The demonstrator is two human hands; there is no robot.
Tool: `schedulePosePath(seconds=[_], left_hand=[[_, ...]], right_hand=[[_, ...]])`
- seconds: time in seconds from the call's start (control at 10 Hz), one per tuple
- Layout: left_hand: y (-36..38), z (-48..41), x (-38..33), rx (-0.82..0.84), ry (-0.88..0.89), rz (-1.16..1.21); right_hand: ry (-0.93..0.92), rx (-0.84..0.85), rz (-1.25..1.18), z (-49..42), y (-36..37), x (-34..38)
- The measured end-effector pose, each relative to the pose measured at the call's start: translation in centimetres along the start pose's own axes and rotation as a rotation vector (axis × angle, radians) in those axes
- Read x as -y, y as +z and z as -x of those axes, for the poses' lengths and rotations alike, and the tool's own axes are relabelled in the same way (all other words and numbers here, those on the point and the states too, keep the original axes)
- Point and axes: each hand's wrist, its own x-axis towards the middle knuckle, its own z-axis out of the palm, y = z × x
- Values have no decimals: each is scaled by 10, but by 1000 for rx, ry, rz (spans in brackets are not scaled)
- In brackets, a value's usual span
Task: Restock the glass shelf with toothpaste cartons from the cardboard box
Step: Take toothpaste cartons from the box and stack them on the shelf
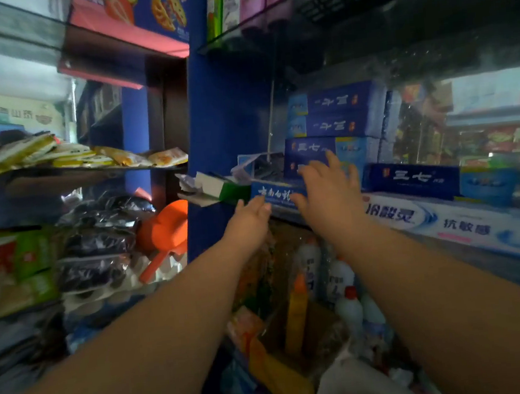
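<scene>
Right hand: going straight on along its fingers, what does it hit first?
Likely the stack of dark blue cartons, just ahead of the right hand; depth is unclear, so the fingertips may already touch it.

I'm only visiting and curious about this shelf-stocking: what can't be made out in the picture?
All in the head view:
- The blue carton at the shelf edge: its print is partly covered by the left hand and the right hand.
- The right hand: motion-blurred, so whether it touches a carton is unclear.
- The cardboard box below: partly hidden by the forearms, contents blurred.
- The goods at far right: veiled by reflections in the glass.
</scene>
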Motion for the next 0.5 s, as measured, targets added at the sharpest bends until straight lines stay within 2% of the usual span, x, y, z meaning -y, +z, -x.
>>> schedulePosePath(seconds=[0.1,0.2,0.4,0.5], left_hand=[[-15,32,24,-32,-58,60],[-19,69,64,-17,-139,68],[22,187,145,64,-437,60],[51,235,179,193,-583,48]], right_hand=[[-171,-22,-95,32,9,38],[-266,45,-171,83,36,68],[-253,388,-354,209,103,113],[-216,511,-407,264,129,130]])
